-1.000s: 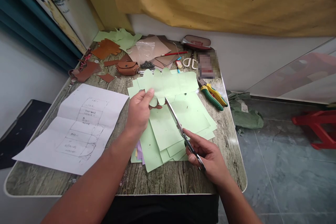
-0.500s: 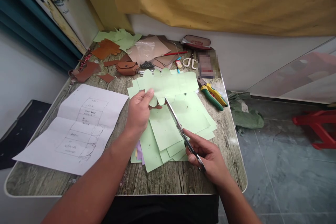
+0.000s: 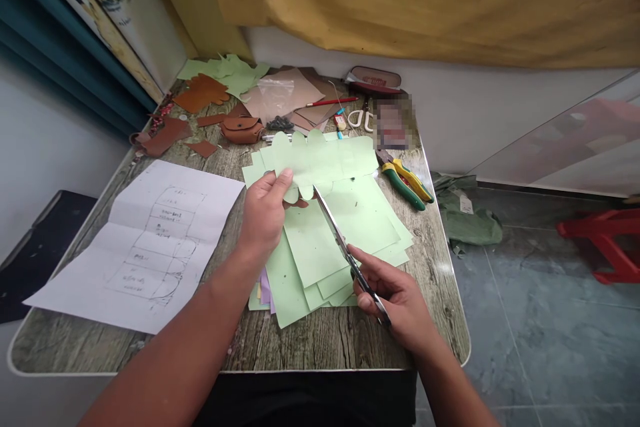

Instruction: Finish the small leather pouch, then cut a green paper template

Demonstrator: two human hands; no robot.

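My left hand (image 3: 267, 210) pinches a pale green paper cutout (image 3: 330, 159) by its left end, thumb on top. Rounded lobes line the cutout's left part on both long edges, while its right part is a plain strip. In my right hand (image 3: 393, 297) is a pair of scissors (image 3: 336, 230), gripped by the handles and slanting up to the left. The blade tips meet the cutout's lower edge beside a lobe; the blades look nearly closed. Beneath lies a stack of green paper sheets (image 3: 330, 260), with purple and yellow sheets peeking out at its lower left.
A white sheet with a hand-drawn pattern (image 3: 150, 247) lies left. Green-and-yellow pliers (image 3: 405, 183) rest at the right table edge. Toward the back are a small brown leather pouch (image 3: 242, 129), leather scraps (image 3: 203, 93), a red pencil (image 3: 333, 102) and a case (image 3: 375, 80).
Almost nothing differs. Both hands, the scissors and the green cutout keep practically the same place.
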